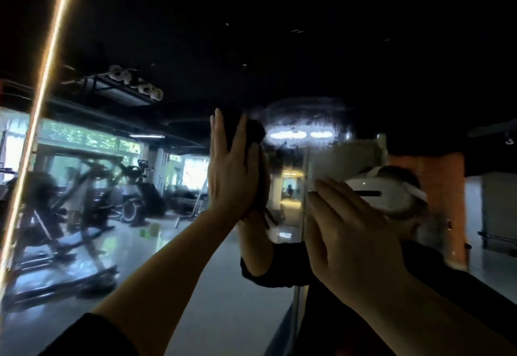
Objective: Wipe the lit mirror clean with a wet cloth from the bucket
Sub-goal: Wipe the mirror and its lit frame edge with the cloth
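A large wall mirror (173,244) fills the view, with a glowing light strip (42,95) running up its left edge. My left hand (232,171) presses a dark cloth (251,129) flat against the glass with straight fingers, at about head height. A wet smear (305,120) spreads on the glass just right of the cloth. My right hand (344,230) is raised with its fingers straight, held near the glass to the right and lower; it holds nothing. The bucket is out of view.
The mirror reflects a dim gym: exercise bikes (72,216) at left, bright windows (84,137) behind, a shiny floor and an orange column (444,202) at right. My reflection with a white headset (386,190) shows behind my right hand.
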Available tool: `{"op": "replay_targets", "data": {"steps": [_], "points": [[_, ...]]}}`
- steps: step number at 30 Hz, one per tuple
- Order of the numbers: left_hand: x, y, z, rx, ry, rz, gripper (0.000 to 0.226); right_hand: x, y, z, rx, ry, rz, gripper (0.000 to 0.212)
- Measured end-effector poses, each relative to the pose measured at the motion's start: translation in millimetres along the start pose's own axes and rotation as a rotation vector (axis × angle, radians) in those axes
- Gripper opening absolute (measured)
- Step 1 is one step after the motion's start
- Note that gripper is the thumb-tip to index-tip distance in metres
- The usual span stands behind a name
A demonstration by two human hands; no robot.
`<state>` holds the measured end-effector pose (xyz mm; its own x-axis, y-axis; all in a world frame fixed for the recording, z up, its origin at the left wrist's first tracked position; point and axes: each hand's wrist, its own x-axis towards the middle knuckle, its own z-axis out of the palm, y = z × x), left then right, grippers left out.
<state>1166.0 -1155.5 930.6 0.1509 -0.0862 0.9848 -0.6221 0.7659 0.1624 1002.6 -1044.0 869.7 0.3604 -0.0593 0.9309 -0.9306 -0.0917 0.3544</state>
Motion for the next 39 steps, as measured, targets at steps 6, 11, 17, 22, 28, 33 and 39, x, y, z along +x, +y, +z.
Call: {"op": "replay_targets", "data": {"steps": [6,11,17,22,28,33,39], "points": [[-54.3,108.7,32.6,-0.047,-0.127,0.369,0.048,-30.1,46.1,-63.8,-0.088,0.067,0.063,0.036],[-77.4,126.7,31.4,-0.044,-0.069,0.064,0.050,-82.1,105.3,-135.7,-0.163,0.012,0.026,0.037],[-157.5,272.9,81.9,-0.095,-0.029,0.002,0.048,-149.9,160.8,-190.4,-0.195,-0.310,-0.063,0.042],[-193.4,265.4,71.2,-0.009,-0.169,0.103,0.049,-173.0,176.2,-203.6,-0.180,-0.430,-0.084,0.048],[-188.6,270.3,76.9,0.040,0.022,-0.360,0.052,-191.0,175.1,-210.0,-0.213,-0.532,-0.075,0.059],[-229.0,317.5,94.2,-0.041,-0.165,0.243,0.051,-192.8,171.5,-206.9,-0.176,-0.486,-0.030,0.056],[-239.7,242.7,74.1,0.031,0.008,-0.131,0.045,-197.3,170.0,-198.5,-0.214,-0.459,-0.024,0.054]]}}
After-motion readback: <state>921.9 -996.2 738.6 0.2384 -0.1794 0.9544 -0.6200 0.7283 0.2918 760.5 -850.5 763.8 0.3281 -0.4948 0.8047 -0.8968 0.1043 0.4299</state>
